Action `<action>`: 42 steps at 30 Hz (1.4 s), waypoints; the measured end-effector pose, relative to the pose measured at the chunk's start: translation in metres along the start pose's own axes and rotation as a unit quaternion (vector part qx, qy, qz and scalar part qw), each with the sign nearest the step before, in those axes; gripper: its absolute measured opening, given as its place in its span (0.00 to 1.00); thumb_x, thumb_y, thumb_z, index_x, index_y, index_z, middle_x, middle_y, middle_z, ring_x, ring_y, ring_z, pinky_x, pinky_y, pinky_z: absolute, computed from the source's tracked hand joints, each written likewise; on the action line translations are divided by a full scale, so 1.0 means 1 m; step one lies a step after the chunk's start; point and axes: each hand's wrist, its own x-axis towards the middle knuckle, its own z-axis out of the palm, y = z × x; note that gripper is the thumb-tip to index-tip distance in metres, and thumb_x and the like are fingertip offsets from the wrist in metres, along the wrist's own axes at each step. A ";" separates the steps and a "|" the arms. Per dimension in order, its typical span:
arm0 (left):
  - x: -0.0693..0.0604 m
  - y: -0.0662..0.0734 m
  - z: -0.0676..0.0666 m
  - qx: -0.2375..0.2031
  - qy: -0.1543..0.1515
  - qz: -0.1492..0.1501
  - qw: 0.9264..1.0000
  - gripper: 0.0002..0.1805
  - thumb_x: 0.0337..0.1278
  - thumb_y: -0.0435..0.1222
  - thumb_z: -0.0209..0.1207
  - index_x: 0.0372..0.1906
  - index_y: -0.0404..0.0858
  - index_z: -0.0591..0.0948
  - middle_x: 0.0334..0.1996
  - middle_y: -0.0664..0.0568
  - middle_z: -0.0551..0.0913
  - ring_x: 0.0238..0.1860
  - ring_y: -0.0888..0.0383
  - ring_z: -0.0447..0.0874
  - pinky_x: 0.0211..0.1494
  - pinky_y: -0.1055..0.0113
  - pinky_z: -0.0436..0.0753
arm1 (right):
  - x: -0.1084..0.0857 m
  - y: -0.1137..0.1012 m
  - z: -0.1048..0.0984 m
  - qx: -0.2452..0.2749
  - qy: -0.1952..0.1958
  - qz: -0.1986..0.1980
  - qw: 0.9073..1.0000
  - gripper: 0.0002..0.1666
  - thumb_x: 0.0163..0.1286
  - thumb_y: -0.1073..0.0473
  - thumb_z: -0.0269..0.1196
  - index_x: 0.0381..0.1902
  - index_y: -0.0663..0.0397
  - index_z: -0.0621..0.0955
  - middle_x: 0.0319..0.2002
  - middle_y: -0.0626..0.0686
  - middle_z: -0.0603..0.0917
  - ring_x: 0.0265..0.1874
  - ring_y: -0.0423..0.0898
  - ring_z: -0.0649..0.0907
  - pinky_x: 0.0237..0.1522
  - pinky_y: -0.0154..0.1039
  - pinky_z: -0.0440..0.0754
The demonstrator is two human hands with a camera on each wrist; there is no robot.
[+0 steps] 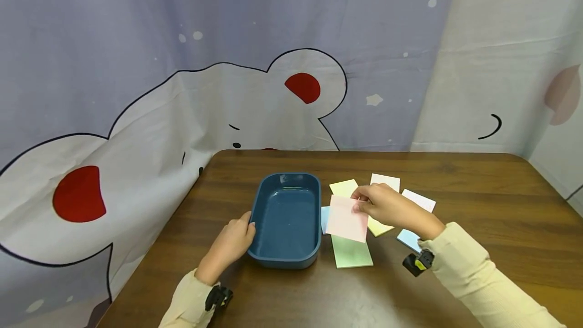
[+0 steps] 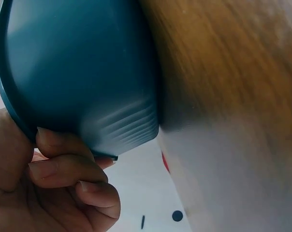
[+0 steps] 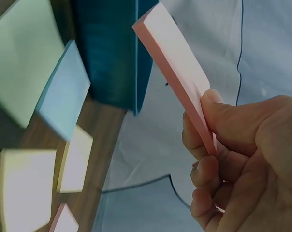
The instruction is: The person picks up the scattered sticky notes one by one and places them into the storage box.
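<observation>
A pink pad of sticky notes [image 1: 347, 218] is pinched at its edge by my right hand [image 1: 387, 207], above the other pads and right of the blue bin. In the right wrist view the thumb and fingers of my right hand [image 3: 247, 154] hold the pink pad [image 3: 175, 63] tilted, off the table. The empty blue bin [image 1: 287, 221] stands on the table, and my left hand [image 1: 231, 239] grips its left rim. The left wrist view shows my left hand [image 2: 64, 183] with its fingers curled at the rim of the bin [image 2: 83, 67].
On the brown table [image 1: 446, 272] lie a green pad [image 1: 351, 253], a blue pad [image 1: 409, 240], a yellow pad [image 1: 343, 188], a pale pink pad [image 1: 386, 181] and a whitish pad [image 1: 419, 200]. Another blue pad [image 1: 324, 219] lies close to the bin. A patterned cloth [image 1: 227, 14] hangs behind.
</observation>
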 end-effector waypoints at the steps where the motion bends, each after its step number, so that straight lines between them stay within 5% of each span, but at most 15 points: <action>1: 0.000 0.000 0.001 -0.001 0.002 0.001 1.000 0.23 0.68 0.36 0.48 0.62 0.25 0.71 0.51 0.31 0.81 0.46 0.40 0.84 0.47 0.48 0.80 | 0.005 -0.002 0.002 0.002 -0.002 0.001 1.000 0.06 0.63 0.65 0.63 0.37 0.63 0.83 0.28 0.49 0.85 0.27 0.39 0.78 0.32 0.35 0.74; 22: 0.001 0.000 0.001 0.003 0.014 -0.010 1.000 0.24 0.68 0.36 0.48 0.62 0.25 0.70 0.51 0.30 0.80 0.44 0.40 0.85 0.46 0.47 0.81 | 0.069 -0.049 0.050 0.089 -0.056 0.031 0.994 0.07 0.66 0.65 0.61 0.39 0.62 0.83 0.30 0.52 0.84 0.25 0.41 0.76 0.28 0.32 0.73; 42: 0.000 0.004 0.003 0.032 0.017 -0.013 0.999 0.22 0.68 0.36 0.48 0.59 0.25 0.72 0.47 0.30 0.82 0.39 0.39 0.86 0.43 0.46 0.81 | 0.088 -0.064 0.092 0.066 -0.127 0.047 0.989 0.05 0.63 0.61 0.66 0.35 0.58 0.85 0.26 0.49 0.81 0.25 0.42 0.76 0.29 0.35 0.73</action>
